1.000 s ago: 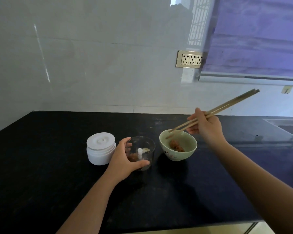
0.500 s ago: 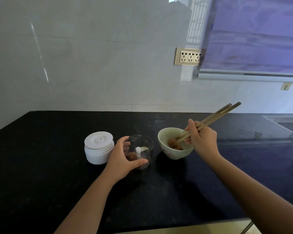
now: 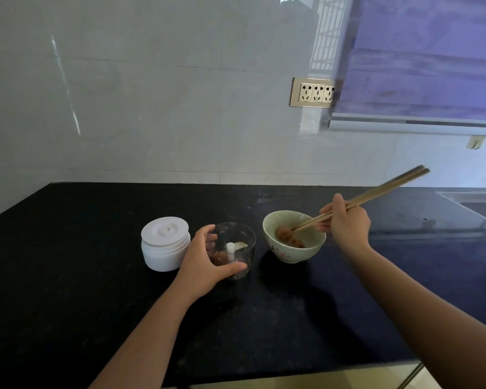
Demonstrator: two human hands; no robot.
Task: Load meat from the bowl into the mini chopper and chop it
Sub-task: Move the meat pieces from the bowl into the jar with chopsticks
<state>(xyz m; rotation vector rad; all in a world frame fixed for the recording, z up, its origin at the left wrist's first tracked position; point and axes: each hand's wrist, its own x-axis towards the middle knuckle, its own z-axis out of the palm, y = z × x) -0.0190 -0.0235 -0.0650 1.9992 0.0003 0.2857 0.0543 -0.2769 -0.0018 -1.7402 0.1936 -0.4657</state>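
Right hand [image 3: 345,224] pinches chopsticks [image 3: 376,196] on meat [image 3: 285,233] in the bowl [image 3: 292,251]; left hand [image 3: 205,262] fingers wrap the chopper cup [image 3: 236,248] at 9 o'clock. Next: lift meat across.

No writing, brand, number or sign can be read anywhere in the head view. The bowl [image 3: 292,248] bears a small painted reddish floral mark on its outer wall, not lettering. The white lid [image 3: 165,242] and the wall socket panel [image 3: 313,92] carry no legible marking.
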